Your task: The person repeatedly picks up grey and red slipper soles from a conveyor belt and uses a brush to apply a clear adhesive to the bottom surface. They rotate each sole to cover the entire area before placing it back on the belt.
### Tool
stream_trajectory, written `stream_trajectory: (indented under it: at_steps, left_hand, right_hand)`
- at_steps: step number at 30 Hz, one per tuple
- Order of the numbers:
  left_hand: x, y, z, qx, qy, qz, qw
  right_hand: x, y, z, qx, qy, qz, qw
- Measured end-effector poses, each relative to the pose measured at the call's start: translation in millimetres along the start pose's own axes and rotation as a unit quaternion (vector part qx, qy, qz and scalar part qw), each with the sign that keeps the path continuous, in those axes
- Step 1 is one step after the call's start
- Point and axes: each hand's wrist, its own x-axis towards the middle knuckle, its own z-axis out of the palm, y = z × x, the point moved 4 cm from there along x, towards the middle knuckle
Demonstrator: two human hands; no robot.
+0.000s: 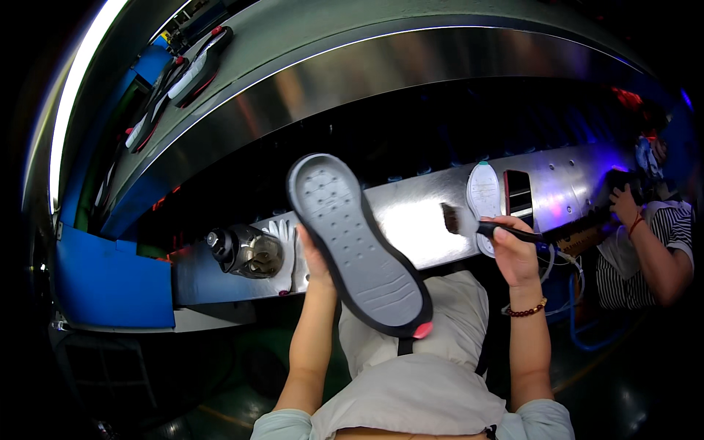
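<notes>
My left hand (315, 260) grips a shoe sole (356, 238) by its left edge, fingers partly hidden behind it. The sole has a grey, dimpled inner face, a black rim and a pinkish-red patch at the near end. It is held tilted above my lap. To the right, my right hand (515, 253) is closed around the black handle of a brush (484, 226), whose dark bristles point left, apart from the sole. Just behind the brush, a white shoe sole (484, 189) lies on the metal ledge (411, 246).
A dark-capped clear bottle (253, 251) and a white glove (284, 253) lie left on the ledge. Several soles (198, 70) rest on the conveyor belt (293, 37) beyond a steel side rail. A co-worker in a striped shirt (636, 257) sits at right. A blue metal box (110, 279) stands left.
</notes>
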Motion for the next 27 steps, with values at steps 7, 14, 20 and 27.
stream_trajectory:
  at_steps: [7,14,20,27]
  left_hand:
    - [3,-54,69,-0.013,-0.002,-0.05,0.999]
    - [-10,-72,72,-0.056,-0.033,-0.092,0.994]
    - [-15,-76,82,0.024,0.014,-0.15,0.988]
    - [-1,-47,66,-0.021,0.069,-0.126,0.989]
  right_hand:
    - [33,13,54,-0.152,-0.074,0.055,0.984]
    - [67,17,63,-0.195,-0.057,0.025,0.979]
    - [72,13,90,-0.322,-0.082,-0.023,0.943]
    - [6,32,100,-0.513,-0.197,-0.249,0.798]
